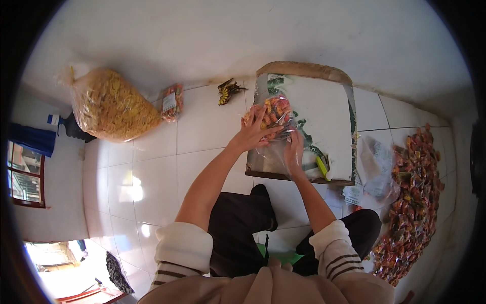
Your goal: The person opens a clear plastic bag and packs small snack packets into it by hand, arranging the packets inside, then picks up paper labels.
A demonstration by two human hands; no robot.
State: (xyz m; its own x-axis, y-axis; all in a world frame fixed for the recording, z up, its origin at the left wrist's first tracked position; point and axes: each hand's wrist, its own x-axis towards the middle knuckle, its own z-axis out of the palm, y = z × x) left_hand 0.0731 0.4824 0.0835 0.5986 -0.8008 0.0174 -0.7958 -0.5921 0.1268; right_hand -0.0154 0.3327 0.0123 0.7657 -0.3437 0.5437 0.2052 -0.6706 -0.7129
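A clear plastic bag with small red and orange packets in it lies at the left part of a low white board. My left hand rests on the bag's left side, its fingers spread over the plastic. At the bag's lower right, my right hand has its fingers closed on the plastic. A yellow-green cutter lies on the board's front right part, to the right of my right hand.
A big bag of yellow chips and a filled, labelled packet stand by the wall at left. Bananas lie behind. Empty plastic bags and a long heap of small red packets are at right.
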